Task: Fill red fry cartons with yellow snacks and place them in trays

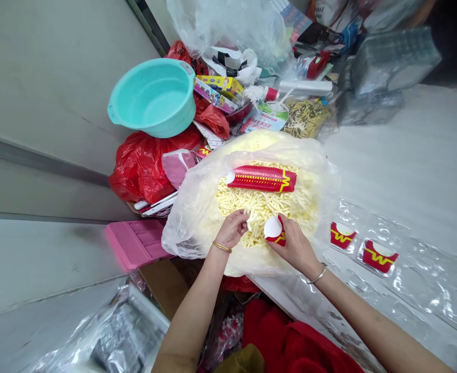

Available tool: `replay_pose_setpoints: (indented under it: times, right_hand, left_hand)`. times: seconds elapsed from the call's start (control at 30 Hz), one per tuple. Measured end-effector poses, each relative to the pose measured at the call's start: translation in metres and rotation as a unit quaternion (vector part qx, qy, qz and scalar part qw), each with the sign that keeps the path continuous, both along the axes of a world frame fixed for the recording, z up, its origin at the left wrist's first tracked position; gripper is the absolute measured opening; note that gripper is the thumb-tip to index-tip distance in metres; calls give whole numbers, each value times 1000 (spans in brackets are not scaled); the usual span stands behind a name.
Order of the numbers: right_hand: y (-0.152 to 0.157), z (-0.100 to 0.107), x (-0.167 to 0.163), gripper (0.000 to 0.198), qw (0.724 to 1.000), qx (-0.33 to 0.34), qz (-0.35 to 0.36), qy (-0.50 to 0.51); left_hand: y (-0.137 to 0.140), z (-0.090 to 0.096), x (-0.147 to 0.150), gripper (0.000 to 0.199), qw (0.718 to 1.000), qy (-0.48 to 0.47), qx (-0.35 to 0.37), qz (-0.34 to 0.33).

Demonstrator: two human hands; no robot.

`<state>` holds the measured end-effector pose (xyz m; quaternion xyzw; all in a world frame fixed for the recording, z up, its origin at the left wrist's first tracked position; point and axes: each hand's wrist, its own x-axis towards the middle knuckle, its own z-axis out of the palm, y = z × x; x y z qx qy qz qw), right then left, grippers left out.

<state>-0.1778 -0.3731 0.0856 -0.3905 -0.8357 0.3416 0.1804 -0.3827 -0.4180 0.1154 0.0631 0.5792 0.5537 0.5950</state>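
Right hand: gripping small red fry carton, mouth open and tilted toward the pile, prob. so sticks drop in; carton red w/ yellow logo, white inside, over near edge of the clear bag; left hand: fingers pinched on a few pale fry sticks; flat carton stack lies on pile, far side; two filled cartons right on plastic sheet; teal basin far left.

Table right of fry bag open; clutter pile blocks behind, teal basin left.
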Motion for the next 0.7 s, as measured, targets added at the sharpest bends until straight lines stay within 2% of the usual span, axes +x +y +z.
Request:
replay_pose_setpoints:
  times: [0.1, 0.17, 0.27, 0.33, 0.43, 0.53, 0.63, 0.7]
  right_hand:
    - [0, -1, -12, 73, 1000, 7, 7, -4]
    - [0, -2, -19, 73, 1000, 11, 11, 4]
    - [0, 0, -25, 72, 1000, 12, 15, 14]
    - [1, 2, -25, 70, 1000, 8, 19, 11]
    - [0, 4, -22, 67, 1000, 2, 20, 5]
    - [-1, 3, -18, 65, 1000, 5, 24, 2]
    - [-4, -2, -13, 65, 1000, 16, 25, 5]
    - [-6, -6, -9, 65, 999, 27, 23, 8]
  left_hand:
    - [0, 3, 7, 28, 999, -29, 6, -13]
    - [1, 3, 12, 26, 999, -15, 6, -33]
    - [1, 3, 22, 23, 992, 95, 21, -75]
    - [1, 4, 27, 23, 971, 205, 38, -117]
    - [-2, 8, 32, 23, 913, 359, 44, -186]
    - [-5, 13, 40, 14, 830, 507, 45, -226]
    - [-7, 18, 54, 12, 731, 633, -9, -254]
    - [-8, 21, 66, 16, 691, 663, -48, -283]
